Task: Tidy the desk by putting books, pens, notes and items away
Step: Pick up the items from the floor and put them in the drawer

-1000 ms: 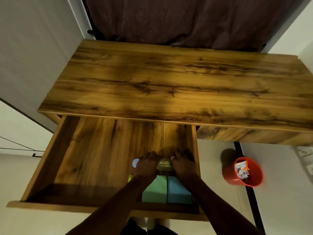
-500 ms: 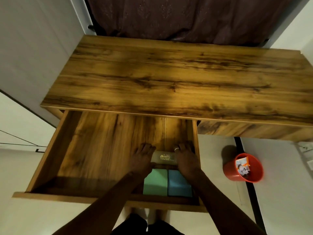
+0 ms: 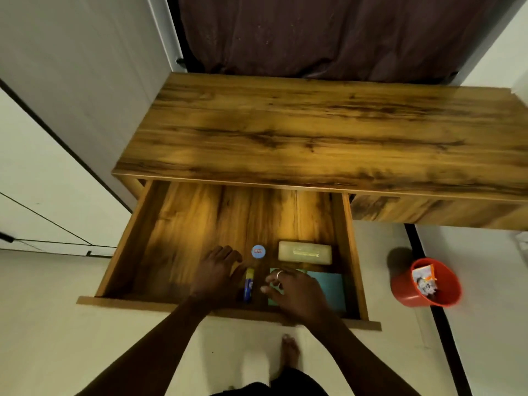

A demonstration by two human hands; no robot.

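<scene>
Wooden drawer (image 3: 185, 238): 1 case (image 3: 305, 252) | 1 round tin (image 3: 258, 251) | 1 tube (image 3: 249, 284) | 2 pads (image 3: 330, 287) | left hand (image 3: 217, 277), right hand (image 3: 300, 295): fingers loose, empty

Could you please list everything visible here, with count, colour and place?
desk: one, brown wood, ahead
curtain: one, dark, behind desk
drawer: one, brown wood, pulled open below desk
case: one, pale beige, drawer's right
round tin: one, blue, left of case
green pad: one, green, drawer's near right
blue pad: one, blue, right of green pad
tube: one, yellow-blue, left of green pad
bucket: one, orange-red, floor at right
papers: some, white, inside bucket
foot: one, bare, on floor
left hand: one, open, in drawer
right hand: one, loosely curled, over green pad
</scene>
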